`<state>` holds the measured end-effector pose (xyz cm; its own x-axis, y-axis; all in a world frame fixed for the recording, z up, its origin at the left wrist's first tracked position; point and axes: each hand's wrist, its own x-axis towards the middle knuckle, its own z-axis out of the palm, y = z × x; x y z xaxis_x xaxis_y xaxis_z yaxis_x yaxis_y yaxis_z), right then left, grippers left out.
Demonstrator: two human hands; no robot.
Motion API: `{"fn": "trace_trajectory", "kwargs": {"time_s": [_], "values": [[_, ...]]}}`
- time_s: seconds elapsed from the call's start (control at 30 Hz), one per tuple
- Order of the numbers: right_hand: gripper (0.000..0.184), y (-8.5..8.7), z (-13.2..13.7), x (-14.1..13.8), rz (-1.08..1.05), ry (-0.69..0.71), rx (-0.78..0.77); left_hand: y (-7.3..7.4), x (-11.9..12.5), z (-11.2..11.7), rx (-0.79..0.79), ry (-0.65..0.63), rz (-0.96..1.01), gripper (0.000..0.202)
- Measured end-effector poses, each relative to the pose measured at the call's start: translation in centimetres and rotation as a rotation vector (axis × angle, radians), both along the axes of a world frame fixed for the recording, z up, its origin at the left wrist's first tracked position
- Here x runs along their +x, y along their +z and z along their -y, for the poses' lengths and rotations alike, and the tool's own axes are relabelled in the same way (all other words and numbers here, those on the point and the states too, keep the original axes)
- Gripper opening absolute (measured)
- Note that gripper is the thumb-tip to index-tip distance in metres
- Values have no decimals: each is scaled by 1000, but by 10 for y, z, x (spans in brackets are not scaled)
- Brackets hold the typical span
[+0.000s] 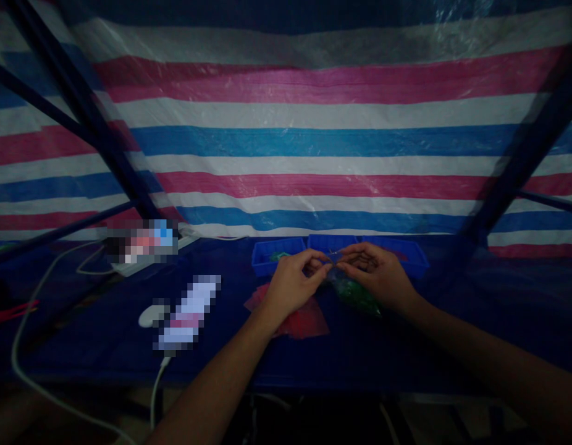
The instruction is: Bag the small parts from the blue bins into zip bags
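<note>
My left hand (298, 278) and my right hand (378, 272) meet above the table, thumbs and forefingers pinched together. Between their fingertips is a small, thin, light-coloured piece (333, 252), too small and dim to name. Just below the fingertips lies a clear plastic bag (360, 298) with green contents, partly covered by my right hand; whether the fingers also grip its top I cannot tell. Red translucent pouches (304, 318) lie spread on the table under my left hand and wrist.
Behind my hands stand blue trays: a left one (262, 259) with light green pieces, a middle one (332, 241) and a right one (418, 256) with reddish contents. At left on the blue table (105, 340) are a blurred phone-like slab (191, 312), a white disc (151, 316) and cables.
</note>
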<state>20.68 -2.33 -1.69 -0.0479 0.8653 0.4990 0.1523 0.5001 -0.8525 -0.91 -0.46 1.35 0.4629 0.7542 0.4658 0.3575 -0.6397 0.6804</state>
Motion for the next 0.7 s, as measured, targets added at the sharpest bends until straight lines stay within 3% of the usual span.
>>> {"fn": "trace_trajectory", "kwargs": {"time_s": [0.23, 0.33, 0.53, 0.7], "values": [[22, 1, 6, 5, 336, -152, 314, -5, -2, -3, -263, -214, 204, 34], [21, 4, 7, 6, 481, -136, 428, -7, -2, -6, -300, -205, 247, 31], [34, 6, 9, 6, 541, -45, 426, -10, -1, -10, -287, -132, 252, 26], [28, 7, 10, 4, 473, -146, 394, -6, -1, -5, -213, -104, 188, 40]]}}
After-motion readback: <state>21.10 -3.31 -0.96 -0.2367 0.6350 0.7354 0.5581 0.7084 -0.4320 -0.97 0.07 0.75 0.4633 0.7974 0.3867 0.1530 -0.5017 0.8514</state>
